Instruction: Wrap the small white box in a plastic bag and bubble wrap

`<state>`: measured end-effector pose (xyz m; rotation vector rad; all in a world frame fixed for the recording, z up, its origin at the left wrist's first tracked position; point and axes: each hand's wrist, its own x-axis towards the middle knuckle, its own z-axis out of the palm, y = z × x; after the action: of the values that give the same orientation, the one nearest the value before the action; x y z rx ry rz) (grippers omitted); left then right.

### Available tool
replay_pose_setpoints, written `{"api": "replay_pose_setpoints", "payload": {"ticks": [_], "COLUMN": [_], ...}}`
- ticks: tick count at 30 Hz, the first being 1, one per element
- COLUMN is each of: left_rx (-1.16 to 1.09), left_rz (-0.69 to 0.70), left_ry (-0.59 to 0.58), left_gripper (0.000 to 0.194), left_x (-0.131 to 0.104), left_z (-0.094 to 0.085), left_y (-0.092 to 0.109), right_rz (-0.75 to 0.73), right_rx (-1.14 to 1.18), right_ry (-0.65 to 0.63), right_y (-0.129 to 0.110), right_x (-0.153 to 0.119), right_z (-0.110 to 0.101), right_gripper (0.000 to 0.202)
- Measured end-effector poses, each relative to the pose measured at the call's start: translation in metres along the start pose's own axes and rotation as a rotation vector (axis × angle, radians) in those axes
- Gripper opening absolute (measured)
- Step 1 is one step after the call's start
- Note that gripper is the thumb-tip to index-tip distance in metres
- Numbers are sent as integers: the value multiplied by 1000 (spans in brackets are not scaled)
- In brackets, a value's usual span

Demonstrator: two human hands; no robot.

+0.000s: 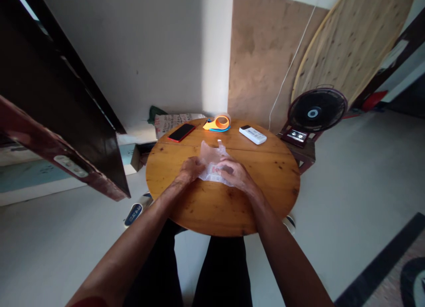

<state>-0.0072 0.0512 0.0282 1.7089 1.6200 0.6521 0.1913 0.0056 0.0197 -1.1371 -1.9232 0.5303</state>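
Note:
On the round wooden table (179, 201), a crinkled sheet of clear plastic wrap, perhaps bubble wrap, (210, 153) lies between my hands. Something with a small red mark and pale printing shows through its near part; I cannot make out what it is. My left hand (191, 169) is closed on the wrap's left edge, thumb and fingers together. From the right, my right hand (236, 173) curls its fingers and thumb onto the wrap, closing on its right side. The fingertips partly cover the wrapped item.
Along the table's far side lie a dark-screened phone (181, 132) with a red edge, an orange and blue tape dispenser (217, 123) and a white device (253, 135) with a dark end. A fan (312, 113) stands right of the table; a dark door (66, 103) is at left.

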Motion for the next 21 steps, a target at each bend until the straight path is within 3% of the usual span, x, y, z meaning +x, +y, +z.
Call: {"api": "replay_pose_setpoints", "payload": {"ticks": [8, 13, 21], "left_rx": [-76, -110, -79], "left_rz": [-23, 81, 135], "left_ry": [-79, -14, -68], "left_gripper": [14, 7, 13], "left_x": [-9, -14, -31], "left_z": [0, 2, 4], "left_y": [19, 26, 40], "right_rz": [-49, -45, -15], "right_rx": [10, -1, -32], "right_ry": [24, 12, -6], "right_y": [2, 2, 4], "right_x": [1, 2, 2], "right_z": [3, 4, 3], "right_gripper": [13, 12, 17]}}
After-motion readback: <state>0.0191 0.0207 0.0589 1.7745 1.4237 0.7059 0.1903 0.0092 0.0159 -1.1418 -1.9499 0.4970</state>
